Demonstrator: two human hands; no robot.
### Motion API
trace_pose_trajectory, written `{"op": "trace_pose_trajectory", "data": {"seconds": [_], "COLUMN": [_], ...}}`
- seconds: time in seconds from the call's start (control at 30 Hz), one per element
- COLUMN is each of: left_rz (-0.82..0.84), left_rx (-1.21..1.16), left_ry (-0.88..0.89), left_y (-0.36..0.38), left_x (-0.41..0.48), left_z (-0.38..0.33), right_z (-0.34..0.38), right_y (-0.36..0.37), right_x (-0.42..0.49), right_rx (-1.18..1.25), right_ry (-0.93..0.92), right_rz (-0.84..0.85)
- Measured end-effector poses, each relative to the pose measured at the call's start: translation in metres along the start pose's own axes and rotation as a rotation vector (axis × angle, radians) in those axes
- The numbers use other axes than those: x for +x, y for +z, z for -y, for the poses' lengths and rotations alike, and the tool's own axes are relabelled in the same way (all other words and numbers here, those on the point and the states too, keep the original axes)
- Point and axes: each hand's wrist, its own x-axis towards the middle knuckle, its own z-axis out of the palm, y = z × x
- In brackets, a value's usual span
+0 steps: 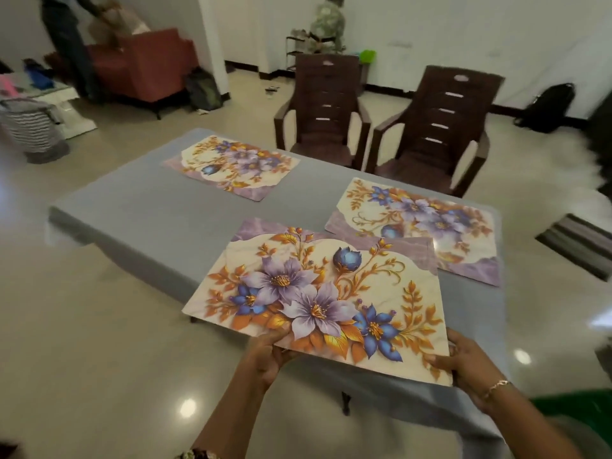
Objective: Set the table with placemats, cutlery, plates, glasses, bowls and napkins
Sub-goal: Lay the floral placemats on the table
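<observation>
I hold a floral placemat (pixel 324 293) with purple and blue flowers over the near side of the table (pixel 139 210), which has a grey-blue cloth. My left hand (pixel 268 354) grips its near left edge. At the near right corner, my right hand (pixel 467 362) grips the same mat. Two matching placemats lie flat on the table: one at the far left (pixel 231 165), one at the far right (pixel 420 223). The held mat's far right corner overlaps the near edge of the right-hand mat in view.
Two dark brown plastic chairs (pixel 326 107) (pixel 440 127) stand at the table's far side. A red sofa (pixel 145 64) and a striped basket (pixel 29 127) are at the far left. Two people stand in the background. A green thing (pixel 576 412) sits at the near right.
</observation>
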Motion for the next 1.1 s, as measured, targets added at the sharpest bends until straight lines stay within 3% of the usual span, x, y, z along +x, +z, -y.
{"op": "trace_pose_trajectory", "data": {"seconds": [0.3, 0.57, 0.73, 0.93, 1.1], "left_rz": [0.13, -0.141, -0.228, -0.28, -0.226], "left_rx": [0.063, -0.014, 0.204, 0.353, 0.582], "left_ry": [-0.2, -0.059, 0.081, 0.107, 0.098], "left_y": [0.025, -0.006, -0.006, -0.014, -0.027], "left_x": [0.031, 0.059, 0.07, 0.091, 0.1], "left_z": [0.011, -0.039, -0.068, -0.081, -0.088], "right_z": [-0.024, -0.038, -0.042, -0.044, -0.041], "right_y": [-0.019, -0.021, -0.017, -0.016, -0.017], "right_x": [-0.009, -0.003, 0.007, 0.017, 0.022], "right_rx": [-0.038, -0.137, -0.17, -0.289, -0.27], "right_ry": [0.063, 0.18, 0.215, 0.204, 0.181], "right_rz": [-0.276, -0.328, -0.334, -0.368, -0.461]}}
